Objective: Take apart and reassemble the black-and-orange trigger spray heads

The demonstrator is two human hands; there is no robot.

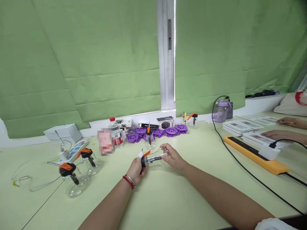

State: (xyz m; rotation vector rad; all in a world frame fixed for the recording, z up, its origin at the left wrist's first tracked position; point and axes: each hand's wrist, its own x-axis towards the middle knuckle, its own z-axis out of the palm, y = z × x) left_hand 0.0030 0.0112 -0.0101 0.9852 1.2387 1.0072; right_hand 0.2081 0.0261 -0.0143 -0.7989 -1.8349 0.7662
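Both of my hands hold a clear bottle [155, 158], tilted onto its side above the table. It has a black cap, an orange lever and a dark tube inside. My left hand [136, 170] is closed around the cap end, and a small white piece shows by its fingers. My right hand [176, 157] grips the rounded base of the bottle. A similar bottle [150, 142] stands upright just behind my hands. Two more, a front bottle [78, 185] and a rear bottle [93, 164], stand to the left of my left hand.
Several purple plastic parts [171, 131] lie along the back by a drink bottle [117, 135]. Another orange-levered bottle [193, 123] stands behind. On the right are a yellow power strip [254, 155], a black cable [237, 164], paper stacks [236, 126] and another person's hands [285, 135].
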